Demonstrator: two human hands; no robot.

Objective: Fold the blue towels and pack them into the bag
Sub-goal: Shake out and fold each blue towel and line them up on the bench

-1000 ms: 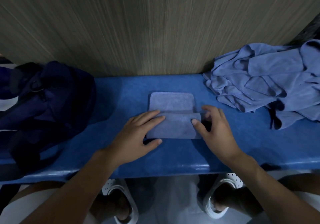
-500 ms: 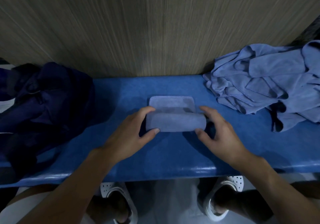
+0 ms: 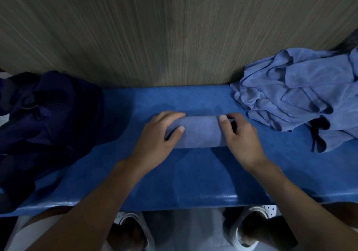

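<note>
Rolled towel (image 3: 197, 131) lies on the table (image 3: 193, 177), between bag (image 3: 48, 119) at left and loose towel pile (image 3: 300, 95) at right. Left hand (image 3: 157, 138), right hand (image 3: 242, 138): each grip curls round one end, thumbs on top.

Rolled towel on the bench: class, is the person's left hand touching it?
Touching. The head view shows the left hand with its thumb lying on the rolled towel, fingers curled over its far side.
</note>
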